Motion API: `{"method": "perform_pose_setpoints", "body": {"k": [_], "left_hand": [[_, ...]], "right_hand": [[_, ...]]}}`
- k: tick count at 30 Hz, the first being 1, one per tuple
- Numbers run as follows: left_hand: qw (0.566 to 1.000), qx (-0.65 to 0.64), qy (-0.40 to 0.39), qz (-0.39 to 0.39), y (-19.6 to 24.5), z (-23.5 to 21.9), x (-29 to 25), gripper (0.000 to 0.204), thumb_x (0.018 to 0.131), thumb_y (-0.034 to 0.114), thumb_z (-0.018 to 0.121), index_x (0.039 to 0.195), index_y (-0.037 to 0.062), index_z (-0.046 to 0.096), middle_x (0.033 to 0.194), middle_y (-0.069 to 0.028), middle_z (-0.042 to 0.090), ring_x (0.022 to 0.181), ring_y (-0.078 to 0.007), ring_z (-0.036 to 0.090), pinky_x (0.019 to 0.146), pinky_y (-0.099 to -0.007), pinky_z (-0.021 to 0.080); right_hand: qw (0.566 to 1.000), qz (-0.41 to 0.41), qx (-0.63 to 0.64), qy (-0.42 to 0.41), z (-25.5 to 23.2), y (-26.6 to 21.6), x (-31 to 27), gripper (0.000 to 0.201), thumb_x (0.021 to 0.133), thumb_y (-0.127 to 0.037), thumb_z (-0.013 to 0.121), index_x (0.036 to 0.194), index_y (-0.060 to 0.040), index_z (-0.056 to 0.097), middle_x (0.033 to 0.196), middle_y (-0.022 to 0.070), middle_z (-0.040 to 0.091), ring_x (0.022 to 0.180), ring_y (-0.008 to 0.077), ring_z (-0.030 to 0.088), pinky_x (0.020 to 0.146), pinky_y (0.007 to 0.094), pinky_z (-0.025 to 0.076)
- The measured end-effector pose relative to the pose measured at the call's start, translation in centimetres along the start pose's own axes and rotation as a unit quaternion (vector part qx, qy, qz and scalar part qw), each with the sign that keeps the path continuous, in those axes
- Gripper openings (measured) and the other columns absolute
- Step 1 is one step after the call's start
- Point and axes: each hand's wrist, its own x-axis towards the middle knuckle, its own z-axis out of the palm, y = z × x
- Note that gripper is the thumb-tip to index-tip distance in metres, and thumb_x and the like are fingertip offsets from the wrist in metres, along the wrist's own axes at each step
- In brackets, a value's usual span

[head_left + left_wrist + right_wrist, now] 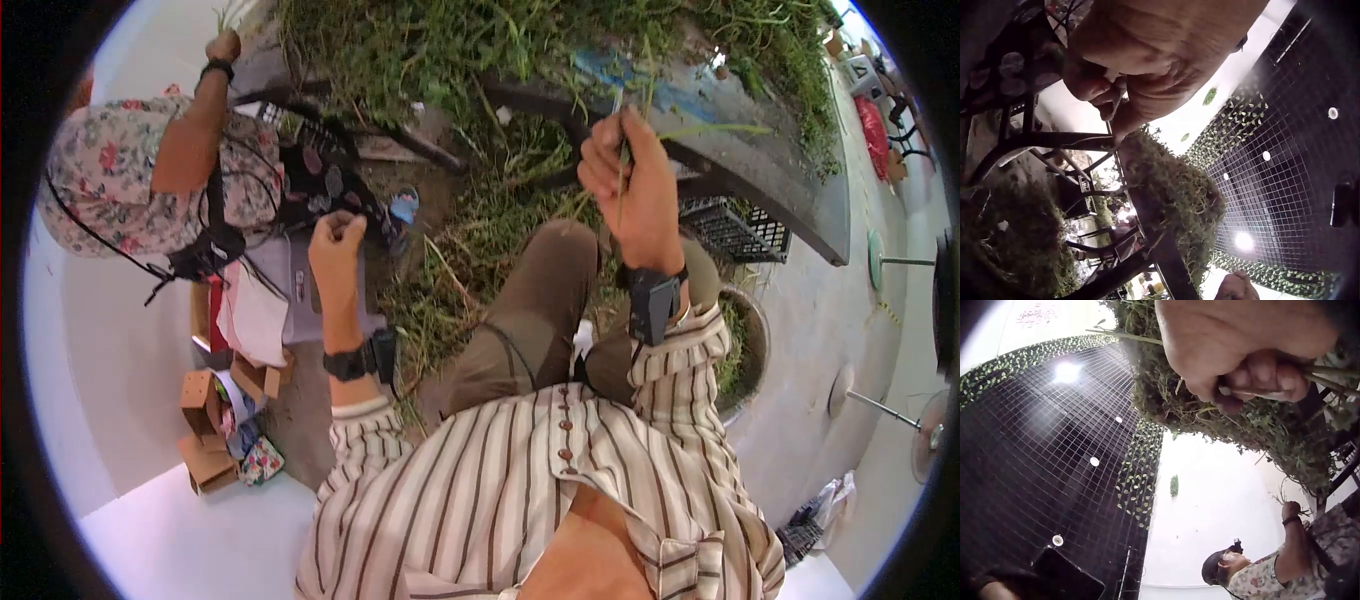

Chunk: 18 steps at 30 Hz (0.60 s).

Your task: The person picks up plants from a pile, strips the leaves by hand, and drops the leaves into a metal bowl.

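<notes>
My right hand (640,185), raised near the table edge, grips a few thin green plant stems (1329,378). One long stalk (715,129) sticks out sideways past the thumb. Curled fingers cover the middle of the stems in the right wrist view. My left hand (337,250) is held up to the left, away from the table, its fingers curled in against the thumb. Nothing shows between them in the head view. A thick heap of leafy green plants (430,45) covers much of the dark table (740,150).
More cut plants (450,260) lie on the floor by my legs. A black crate (735,230) stands under the table, and a round tub (755,340) with greenery is at my right. On the left another person (170,170) in a flowered top holds up stems. Cardboard boxes (205,410) sit behind.
</notes>
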Motion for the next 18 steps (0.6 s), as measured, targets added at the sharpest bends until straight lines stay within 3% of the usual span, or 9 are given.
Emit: {"method": "perform_pose_setpoints", "body": {"k": [2, 3, 6, 10, 18], "left_hand": [[0.999, -0.033, -0.008, 0.013, -0.5, 0.0, 0.3, 0.029, 0.08, 0.022, 0.064, 0.1, 0.0021, 0.059, 0.075, 0.0014, 0.054, 0.054, -0.0034, 0.038, 0.044, -0.0179, 0.028], [0.998, -0.053, -0.024, 0.014, 0.3, 0.0, 0.3, 0.031, 0.081, 0.019, 0.063, 0.107, 0.0024, 0.056, 0.079, 0.0008, 0.055, 0.054, -0.0031, 0.039, 0.044, -0.0179, 0.03], [0.994, -0.087, -0.036, 0.055, 1.4, 0.8, 1.1, 0.03, 0.082, 0.017, 0.062, 0.108, 0.003, 0.056, 0.082, 0.0006, 0.054, 0.054, -0.0024, 0.04, 0.044, -0.0177, 0.031], [0.99, -0.129, -0.05, 0.033, 4.6, 1.5, 0.9, 0.031, 0.083, 0.017, 0.061, 0.11, 0.0027, 0.056, 0.082, 0.0006, 0.053, 0.053, -0.0024, 0.04, 0.044, -0.0178, 0.031], [0.988, -0.137, -0.058, 0.028, 4.6, 2.1, 0.3, 0.029, 0.084, 0.016, 0.06, 0.109, 0.0009, 0.056, 0.08, 0.0007, 0.052, 0.052, -0.0029, 0.041, 0.044, -0.018, 0.031]], "right_hand": [[1.0, 0.007, -0.004, -0.002, -0.3, 0.3, 0.5, 0.029, 0.095, -0.026, 0.042, 0.076, -0.0051, 0.05, 0.053, -0.0036, 0.032, 0.045, 0.006, 0.029, 0.042, 0.0242, 0.027], [1.0, 0.011, 0.014, -0.002, -0.1, 0.4, 0.6, 0.029, 0.095, -0.026, 0.042, 0.076, -0.0054, 0.05, 0.053, -0.004, 0.031, 0.045, 0.006, 0.029, 0.043, 0.024, 0.027], [0.999, 0.018, 0.027, 0.003, -0.4, 0.3, 0.3, 0.029, 0.095, -0.025, 0.041, 0.076, -0.0052, 0.051, 0.053, -0.0044, 0.031, 0.045, 0.0059, 0.028, 0.044, 0.0234, 0.026], [0.998, 0.018, 0.059, -0.008, -1.4, 0.4, 0.8, 0.029, 0.095, -0.024, 0.041, 0.077, -0.0042, 0.051, 0.054, -0.0041, 0.032, 0.047, 0.0059, 0.029, 0.043, 0.0243, 0.027], [0.998, 0.005, 0.052, -0.02, -1.6, 0.4, 0.8, 0.03, 0.095, -0.026, 0.041, 0.079, -0.0037, 0.052, 0.055, -0.0036, 0.032, 0.046, 0.0061, 0.028, 0.043, 0.0249, 0.028]]}}
